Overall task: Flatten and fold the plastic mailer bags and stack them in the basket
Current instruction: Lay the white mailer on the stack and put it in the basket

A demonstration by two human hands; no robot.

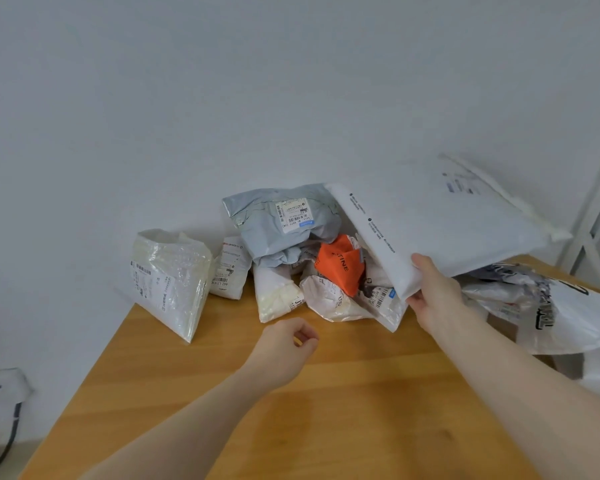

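Mailer bags lie heaped at the back of the tabletop [343, 403] against the wall; I note a grey one [274, 220] on top, an orange one [340, 265] wedged below it, and a bubble-lined one [168, 282] standing apart to the left. My right hand [433, 296] pinches the lower corner of a large white padded mailer [440, 220], thumb on the upper face and fingers beneath, holding it tilted above the heap. My left hand [288, 344] hovers over the bare wood near the heap, fingers loosely curled, holding nothing.

Risks, in my judgement: a one-corner grip on so broad a mailer may let it swing or slip; its lower edge could drag the orange bag and the crumpled white ones off the pile. A printed plastic bag [568, 317] overhangs the right edge of the tabletop and could slide off if nudged.

Not visible: the basket. The label text is too small to read, and the contents of the bags, if any, cannot be determined.
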